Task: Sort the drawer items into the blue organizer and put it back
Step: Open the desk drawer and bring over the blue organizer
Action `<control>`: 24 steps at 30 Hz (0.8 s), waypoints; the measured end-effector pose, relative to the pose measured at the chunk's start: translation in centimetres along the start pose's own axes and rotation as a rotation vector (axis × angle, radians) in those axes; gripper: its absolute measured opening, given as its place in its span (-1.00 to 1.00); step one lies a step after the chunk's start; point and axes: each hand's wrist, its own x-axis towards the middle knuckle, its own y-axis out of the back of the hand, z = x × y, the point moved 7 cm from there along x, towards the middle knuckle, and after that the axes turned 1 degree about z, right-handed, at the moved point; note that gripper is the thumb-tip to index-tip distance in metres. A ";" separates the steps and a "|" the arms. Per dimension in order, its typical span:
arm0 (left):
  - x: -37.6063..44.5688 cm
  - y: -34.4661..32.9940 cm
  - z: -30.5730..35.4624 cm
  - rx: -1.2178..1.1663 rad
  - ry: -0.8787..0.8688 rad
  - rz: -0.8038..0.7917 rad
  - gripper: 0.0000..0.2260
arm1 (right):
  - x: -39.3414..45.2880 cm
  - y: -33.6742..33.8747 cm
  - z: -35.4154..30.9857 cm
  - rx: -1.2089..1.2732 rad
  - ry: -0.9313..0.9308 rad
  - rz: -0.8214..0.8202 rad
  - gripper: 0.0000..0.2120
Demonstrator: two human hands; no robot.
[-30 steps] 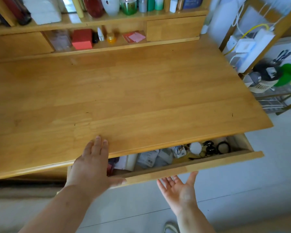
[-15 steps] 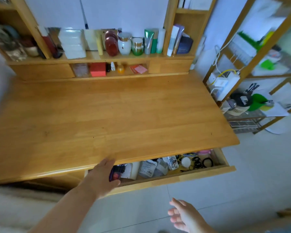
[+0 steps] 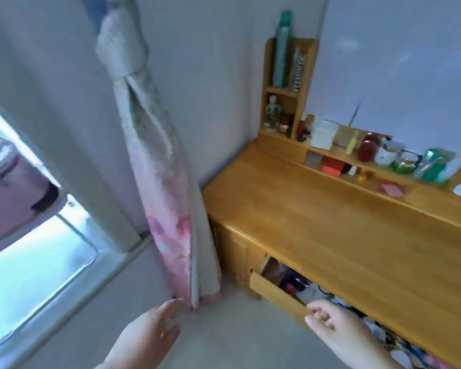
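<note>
The drawer (image 3: pixel 277 290) stands pulled partway out from under the wooden desk (image 3: pixel 357 235), in the lower right of the frame. We see its long axis running along the desk's front edge, from the middle of the picture down toward the lower right corner, and its front panel faces the floor side, toward the lower left. Its near end shows a bare wooden corner; further along, a jumble of small items (image 3: pixel 304 287) fills it, too blurred for us to name one by one. We cannot find a blue organizer in this view.

Our right hand (image 3: pixel 336 326) sits at the bottom of the frame, right of centre, over the drawer's front rim. Its fingers are loosely curled and point left, toward the front panel; we cannot tell whether the fingertips touch the wood, and they hold nothing we can make out. Our left hand (image 3: pixel 149 334) is at the bottom centre, palm turned inward, fingers relaxed and spread, pointing up toward the hem of the curtain (image 3: pixel 155 155); it holds nothing.

The curtain, pale with a pink lower part, hangs down the middle left of the frame beside the desk's end. A window (image 3: pixel 32 265) fills the left edge. Bottles and jars (image 3: pixel 383 153) line the shelf at the desk's back, upper right.
</note>
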 end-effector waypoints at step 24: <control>-57.7 -2.7 -29.6 -0.628 1.095 0.718 -0.73 | -26.5 -41.4 -35.2 -0.460 0.946 -0.846 -0.90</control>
